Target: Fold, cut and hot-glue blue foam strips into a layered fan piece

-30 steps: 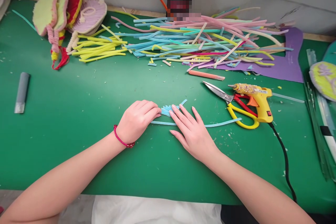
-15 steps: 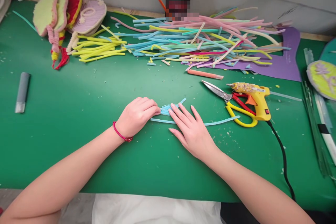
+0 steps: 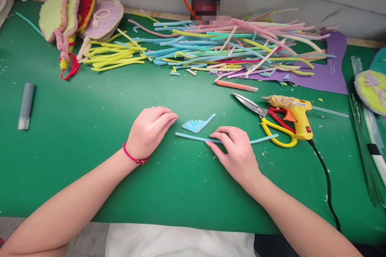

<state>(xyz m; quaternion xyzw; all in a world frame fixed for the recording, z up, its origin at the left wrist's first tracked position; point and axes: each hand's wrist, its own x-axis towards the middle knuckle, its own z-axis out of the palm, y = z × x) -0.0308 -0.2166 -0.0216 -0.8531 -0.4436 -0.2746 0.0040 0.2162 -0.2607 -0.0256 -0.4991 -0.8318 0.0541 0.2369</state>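
Observation:
A small fan-shaped piece of light blue pipe cleaners [image 3: 195,125] lies flat on the green table, one long end sticking out to the upper right. Just left of it, touching nothing I can see, is my left hand [image 3: 152,128], its fingertips pressed together. In front of the piece a straight light blue pipe cleaner [image 3: 189,136] stretches sideways along the table. My right hand [image 3: 237,150] has thumb and fingers closed over the middle of this strip, which passes beneath the palm and shows again on the right.
Scissors [image 3: 255,108] and a yellow glue gun [image 3: 301,118] with a black cord lie right. A heap of coloured pipe cleaners [image 3: 235,44] covers the back, partly over a purple sheet [image 3: 336,64]. Finished fans [image 3: 52,14] lie back left, a grey tube [image 3: 26,104] far left.
Both hands have come off the blue fan-shaped piece. My left hand drew back a little leftward; my right hand moved right and nearer, closing on the loose blue pipe cleaner.

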